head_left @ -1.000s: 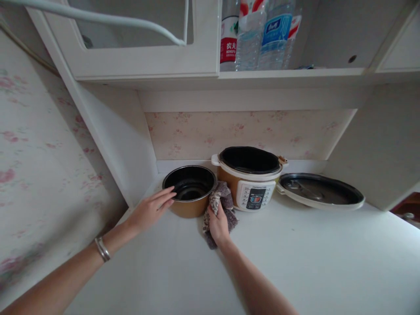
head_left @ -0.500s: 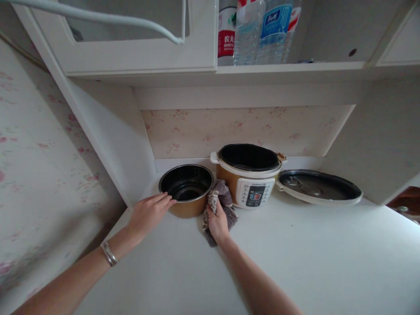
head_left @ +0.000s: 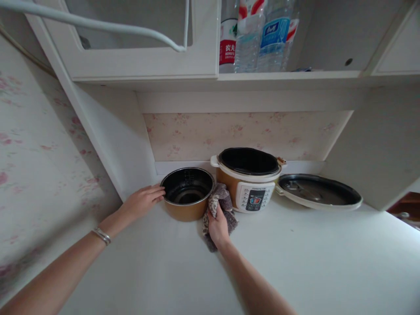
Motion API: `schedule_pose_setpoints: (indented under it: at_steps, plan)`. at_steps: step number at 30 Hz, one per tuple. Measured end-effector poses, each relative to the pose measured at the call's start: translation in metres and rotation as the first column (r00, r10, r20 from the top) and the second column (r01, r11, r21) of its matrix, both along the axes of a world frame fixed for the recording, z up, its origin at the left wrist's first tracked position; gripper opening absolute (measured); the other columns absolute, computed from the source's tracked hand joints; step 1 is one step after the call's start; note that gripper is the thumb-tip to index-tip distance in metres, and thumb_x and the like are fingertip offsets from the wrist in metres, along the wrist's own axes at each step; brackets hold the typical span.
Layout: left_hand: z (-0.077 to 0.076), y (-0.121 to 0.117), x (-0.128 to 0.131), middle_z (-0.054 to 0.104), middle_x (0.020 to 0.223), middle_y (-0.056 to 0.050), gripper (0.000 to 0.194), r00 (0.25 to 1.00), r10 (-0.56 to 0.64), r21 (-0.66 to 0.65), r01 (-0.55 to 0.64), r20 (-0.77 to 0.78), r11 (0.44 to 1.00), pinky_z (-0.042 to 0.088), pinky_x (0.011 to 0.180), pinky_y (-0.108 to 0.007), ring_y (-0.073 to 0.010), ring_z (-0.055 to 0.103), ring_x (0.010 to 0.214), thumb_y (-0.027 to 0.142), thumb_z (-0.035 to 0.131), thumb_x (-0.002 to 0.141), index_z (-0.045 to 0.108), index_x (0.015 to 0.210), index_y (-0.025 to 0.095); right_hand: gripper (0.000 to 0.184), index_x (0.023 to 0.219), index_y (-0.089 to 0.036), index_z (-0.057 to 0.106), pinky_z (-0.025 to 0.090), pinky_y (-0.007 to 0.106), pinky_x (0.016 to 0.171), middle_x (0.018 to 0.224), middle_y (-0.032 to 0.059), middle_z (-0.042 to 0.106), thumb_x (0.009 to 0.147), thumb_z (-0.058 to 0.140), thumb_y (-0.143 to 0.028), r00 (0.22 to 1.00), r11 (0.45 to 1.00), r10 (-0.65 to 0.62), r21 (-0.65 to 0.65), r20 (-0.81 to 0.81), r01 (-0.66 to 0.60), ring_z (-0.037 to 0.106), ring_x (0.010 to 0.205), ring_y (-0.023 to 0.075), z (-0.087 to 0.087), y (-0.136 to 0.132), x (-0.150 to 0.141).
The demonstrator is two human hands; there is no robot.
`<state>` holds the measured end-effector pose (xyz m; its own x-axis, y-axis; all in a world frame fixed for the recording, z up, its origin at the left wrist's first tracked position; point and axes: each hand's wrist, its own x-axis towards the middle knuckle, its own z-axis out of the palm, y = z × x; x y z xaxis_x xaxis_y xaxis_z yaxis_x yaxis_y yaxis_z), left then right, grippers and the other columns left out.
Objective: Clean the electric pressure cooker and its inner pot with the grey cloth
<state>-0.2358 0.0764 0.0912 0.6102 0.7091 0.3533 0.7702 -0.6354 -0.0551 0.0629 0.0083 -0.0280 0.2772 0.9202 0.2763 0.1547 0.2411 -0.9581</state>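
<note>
**Gold-sided pot and open cooker, with both hands in place**

The cooker, standing on the white desk, serves as landmark. The pot sits upright just left of it. On the pot's rim, at the side farthest from the cooker, rest the fingertips of the left hand, its fingers extended and close together, gripping nothing visible. The right hand, before the cooker's left front, is closed around a bunched, patterned cloth. Hand and cloth obstruct the narrow space between pot and cooker; whether the cloth presses on either cannot be told. Right of the cooker lies the lid, dark inner face upward. Above the cooker, a shelf overhangs, carrying plastic bottles; floral wallpaper backs it.
</note>
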Motion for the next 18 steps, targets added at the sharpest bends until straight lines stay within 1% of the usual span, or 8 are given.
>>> schedule_pose_setpoints:
  at_steps: [3,7,9,11,13,14,16,18]
  plan:
    - [-0.004,-0.019,0.02,0.065,0.128,-0.005,0.04,0.996,0.077,0.032,-0.079,0.038,0.996,0.051,0.101,-0.041,-0.0237,0.062,0.117,0.042,0.038,0.099,0.069,0.118,0.024,0.055,0.143,-0.028,0.045,0.027,0.047,0.115,0.141,0.0042,0.053,0.088,0.046,-0.028,1.0,1.0,-0.007,0.017,0.017,0.007,0.044,0.134,0.0226,0.001,0.0,0.0]
    - [-0.004,-0.067,0.064,0.068,0.122,-0.007,0.039,0.975,0.215,0.106,-0.219,0.047,0.97,0.06,0.078,-0.039,-0.0262,0.071,0.096,0.041,0.039,0.099,0.069,0.116,0.023,0.055,0.141,-0.026,0.047,0.028,0.048,0.115,0.139,0.0054,0.054,0.086,0.047,-0.027,0.999,1.0,0.002,0.02,0.049,-0.003,0.046,0.132,0.0234,0.003,-0.001,-0.001]
    - [-0.005,-0.085,0.078,0.068,0.122,-0.006,0.039,0.982,0.166,0.129,-0.176,0.088,0.976,0.061,0.075,-0.037,-0.0257,0.07,0.099,0.04,0.04,0.099,0.067,0.12,0.022,0.054,0.14,-0.026,0.048,0.027,0.047,0.115,0.14,0.0051,0.053,0.086,0.046,-0.026,0.998,0.999,0.008,0.031,0.055,-0.01,0.045,0.133,0.0231,0.003,-0.001,-0.002]
    - [-0.005,-0.092,0.08,0.064,0.129,-0.004,0.038,0.992,0.045,0.122,-0.059,0.119,0.991,0.06,0.082,-0.033,-0.0222,0.069,0.105,0.038,0.04,0.099,0.064,0.125,0.023,0.055,0.141,-0.027,0.047,0.026,0.046,0.116,0.142,0.0041,0.052,0.086,0.045,-0.026,0.999,0.999,0.009,0.048,0.048,-0.012,0.043,0.135,0.0222,0.003,0.0,-0.002]
    - [-0.004,-0.083,0.068,0.058,0.138,-0.003,0.039,0.99,-0.051,0.096,0.039,0.13,0.995,0.056,0.093,-0.032,-0.019,0.066,0.109,0.038,0.04,0.099,0.061,0.129,0.023,0.055,0.142,-0.028,0.046,0.026,0.046,0.116,0.142,0.0034,0.052,0.087,0.044,-0.025,0.999,0.998,0.01,0.054,0.039,-0.012,0.042,0.135,0.0214,0.002,0.0,-0.001]
    - [-0.002,-0.074,0.059,0.054,0.141,-0.004,0.04,0.99,-0.057,0.08,0.046,0.129,0.996,0.053,0.098,-0.032,-0.0188,0.065,0.113,0.039,0.04,0.099,0.06,0.13,0.023,0.056,0.142,-0.028,0.045,0.027,0.046,0.115,0.142,0.0034,0.052,0.087,0.044,-0.025,0.999,0.999,0.01,0.048,0.037,-0.012,0.043,0.135,0.0214,0.002,0.0,-0.001]
    - [0.002,-0.049,0.037,0.051,0.144,-0.006,0.045,0.994,-0.009,0.054,0.003,0.106,0.999,0.047,0.106,-0.037,-0.0214,0.058,0.122,0.043,0.039,0.099,0.058,0.132,0.02,0.056,0.142,-0.028,0.046,0.028,0.046,0.115,0.14,0.0043,0.053,0.086,0.045,-0.025,0.999,1.0,0.008,0.025,0.04,-0.009,0.044,0.134,0.0217,0.0,0.001,-0.001]
    - [0.004,-0.023,0.017,0.055,0.14,-0.008,0.048,0.999,0.032,0.039,-0.033,0.044,0.999,0.042,0.11,-0.042,-0.0246,0.053,0.128,0.046,0.037,0.098,0.061,0.129,0.017,0.057,0.142,-0.027,0.046,0.03,0.046,0.114,0.14,0.0052,0.054,0.085,0.046,-0.025,0.999,1.0,0.003,0.005,0.043,-0.003,0.046,0.132,0.0221,-0.001,0.001,-0.002]
